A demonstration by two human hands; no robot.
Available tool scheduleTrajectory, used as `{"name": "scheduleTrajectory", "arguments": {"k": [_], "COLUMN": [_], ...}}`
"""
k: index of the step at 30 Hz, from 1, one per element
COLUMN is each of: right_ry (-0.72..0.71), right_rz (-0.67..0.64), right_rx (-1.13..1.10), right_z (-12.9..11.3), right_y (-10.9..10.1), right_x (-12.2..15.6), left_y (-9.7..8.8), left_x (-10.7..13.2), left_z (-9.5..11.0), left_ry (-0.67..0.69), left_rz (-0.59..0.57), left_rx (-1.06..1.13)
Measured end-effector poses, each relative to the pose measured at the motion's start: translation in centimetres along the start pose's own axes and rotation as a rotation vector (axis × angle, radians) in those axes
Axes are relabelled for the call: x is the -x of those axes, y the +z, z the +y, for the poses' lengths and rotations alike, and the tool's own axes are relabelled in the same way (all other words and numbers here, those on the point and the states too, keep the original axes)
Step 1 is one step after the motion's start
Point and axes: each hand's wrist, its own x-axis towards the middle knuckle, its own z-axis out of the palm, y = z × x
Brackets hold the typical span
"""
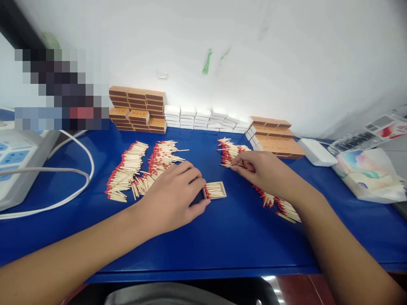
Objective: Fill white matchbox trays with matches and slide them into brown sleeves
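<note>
A small open matchbox tray [225, 191] lies on the blue table, filled with red-tipped matches [215, 190]. My left hand [178, 195] grips the tray's left end between thumb and fingers. To the right, my right hand [260, 169] is closed in a pinch at the edge of a match pile [229, 153]; what its fingertips hold is too small to make out. That pile runs on under the hand, and more matches [288, 209] show below the wrist. Left of my left hand lie two more heaps of matches [127, 169], one partly covered by the hand.
Brown matchboxes [138, 103] are stacked along the wall, with white trays [195, 116] beside them and more brown boxes [276, 142] to the right. A power strip [19, 165] with white cables stands left. A white adapter [317, 152] and tissue pack [370, 173] sit right.
</note>
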Motion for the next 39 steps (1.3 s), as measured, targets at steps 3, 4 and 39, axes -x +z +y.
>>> {"name": "scheduleTrajectory", "arguments": {"k": [3,4,39], "right_ry": [0.001,0.000,0.060], "right_rz": [-0.034,-0.045,-0.241], "right_rx": [-0.005,-0.004,-0.024], "right_z": [-0.1,-0.1,-0.1], "right_y": [0.2,0.2,-1.0], "right_x": [-0.2,-0.2,0.4], "left_y": [-0.1,-0.1,0.0], "left_x": [-0.1,-0.1,0.1], "left_z": [0.0,0.0,0.0], "left_ry": [0.001,0.002,0.009], "left_rz": [0.001,0.002,0.000], "left_rx": [0.006,0.008,-0.008]}}
